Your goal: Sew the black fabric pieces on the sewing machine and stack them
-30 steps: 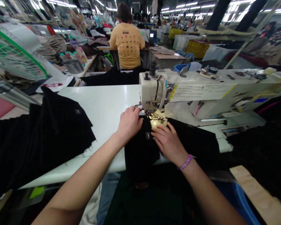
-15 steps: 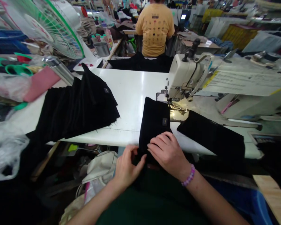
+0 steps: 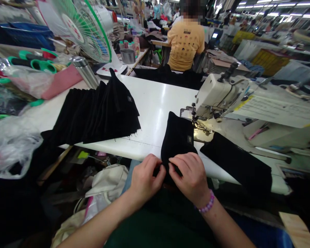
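Now clear of the needle area: labelled black piece (image 3: 178,134) lies at the worktop (image 3: 150,120) front, its near end between both hands.

Change over the last second: fingers have left the presser foot of the sewing machine (image 3: 214,93) for the near end of the cloth. Left hand (image 3: 146,177) and right hand (image 3: 189,174) both pinch it, thumb to forefinger, just beside each other; half a second ago the right lay flatter. Judgement: handling by fingers, not feeding. Second black piece (image 3: 240,162) lies to the right, untouched. Obscured: the pinched edge, behind the fingertips; the cloth below, lost against dark clothing. Label (image 3: 189,139) lettering too small to read. Needle tip not discernible; machine cut off at right. Cannot tell whether cloth touches the needle plate.
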Available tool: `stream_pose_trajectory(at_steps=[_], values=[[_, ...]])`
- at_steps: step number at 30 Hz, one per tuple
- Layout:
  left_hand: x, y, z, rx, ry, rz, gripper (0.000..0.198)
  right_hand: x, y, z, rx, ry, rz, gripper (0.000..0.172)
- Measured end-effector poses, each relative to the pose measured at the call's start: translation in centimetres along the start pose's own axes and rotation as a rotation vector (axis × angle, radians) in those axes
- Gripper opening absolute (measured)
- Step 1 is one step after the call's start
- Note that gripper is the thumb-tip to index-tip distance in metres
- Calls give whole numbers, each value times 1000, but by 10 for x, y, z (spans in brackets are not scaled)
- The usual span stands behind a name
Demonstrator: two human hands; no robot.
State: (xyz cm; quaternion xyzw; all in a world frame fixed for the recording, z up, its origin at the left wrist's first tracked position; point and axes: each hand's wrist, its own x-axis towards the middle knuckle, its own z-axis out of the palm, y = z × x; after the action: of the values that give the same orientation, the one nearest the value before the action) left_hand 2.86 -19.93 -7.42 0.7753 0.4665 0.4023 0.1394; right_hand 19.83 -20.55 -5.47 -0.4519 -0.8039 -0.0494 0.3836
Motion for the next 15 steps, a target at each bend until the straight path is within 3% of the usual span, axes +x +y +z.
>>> stream_pose_trajectory(at_steps=[10, 13, 15], values=[[2, 9, -5, -172, 95, 13, 11, 1, -7, -2, 12, 2, -31, 20], [4, 15, -9, -245, 79, -84, 9, 1, -8, -2, 24, 15, -32, 24], [6, 18, -11, -323, 31, -237, 13, 0, -10, -2, 16, 16, -42, 24]])
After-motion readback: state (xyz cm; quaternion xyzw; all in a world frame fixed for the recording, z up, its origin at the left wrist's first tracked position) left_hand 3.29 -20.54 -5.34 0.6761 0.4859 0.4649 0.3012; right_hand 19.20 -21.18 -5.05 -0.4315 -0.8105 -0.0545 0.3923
